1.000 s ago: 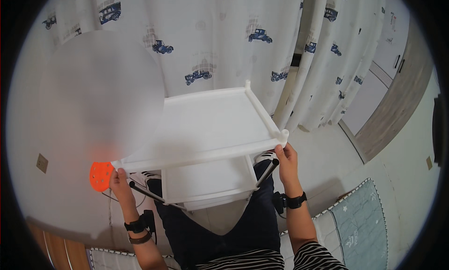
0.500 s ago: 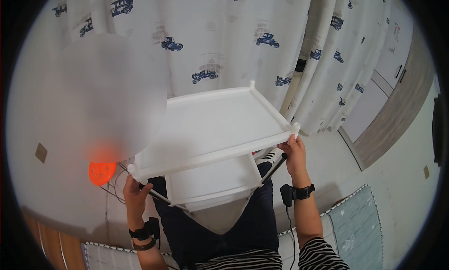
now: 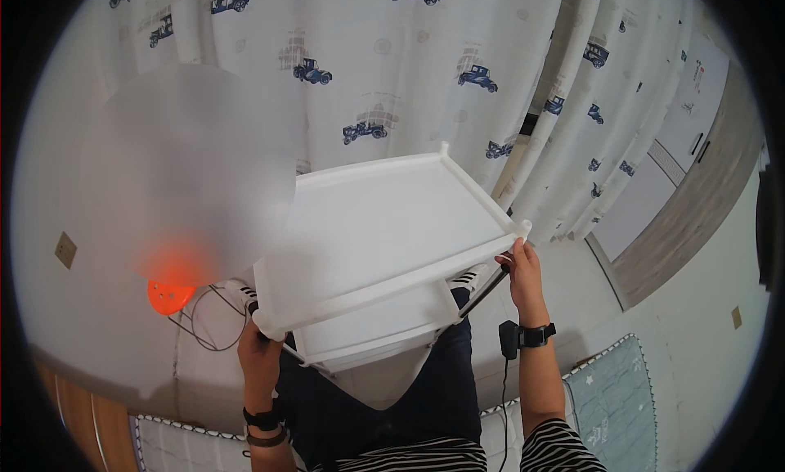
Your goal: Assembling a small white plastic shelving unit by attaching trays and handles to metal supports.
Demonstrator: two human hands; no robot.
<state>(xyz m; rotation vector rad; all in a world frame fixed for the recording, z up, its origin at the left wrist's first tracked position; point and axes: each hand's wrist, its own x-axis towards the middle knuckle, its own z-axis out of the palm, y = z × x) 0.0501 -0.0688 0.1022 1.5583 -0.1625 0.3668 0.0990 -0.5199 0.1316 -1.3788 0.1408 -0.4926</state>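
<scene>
You are holding a white plastic shelf rack (image 3: 384, 243) up in front of you, tilted so its top tray faces you and slopes down toward your left. Your left hand (image 3: 260, 349) is clamped around the dark pole at the rack's lower left corner, just under the corner cap of the top tray. Your right hand (image 3: 523, 271) is closed on the dark pole (image 3: 482, 288) at the right corner, just below the top tray's rim, thumb side toward the tray. Your hands are well apart, one at each near corner of the rack.

A second white tray (image 3: 376, 329) sits beneath the top one, between your forearms and above your dark trousers (image 3: 384, 415). Both wrists carry black bands; the one on your right wrist (image 3: 536, 335) has a small black unit with a thin cable hanging down.

Behind the rack hangs a white curtain (image 3: 425, 71) printed with small blue cars. To your left, an orange stool (image 3: 170, 294) on thin wire legs stands on the floor, partly behind a blurred patch. A pale blue mat (image 3: 609, 398) lies on the floor by your right side.
</scene>
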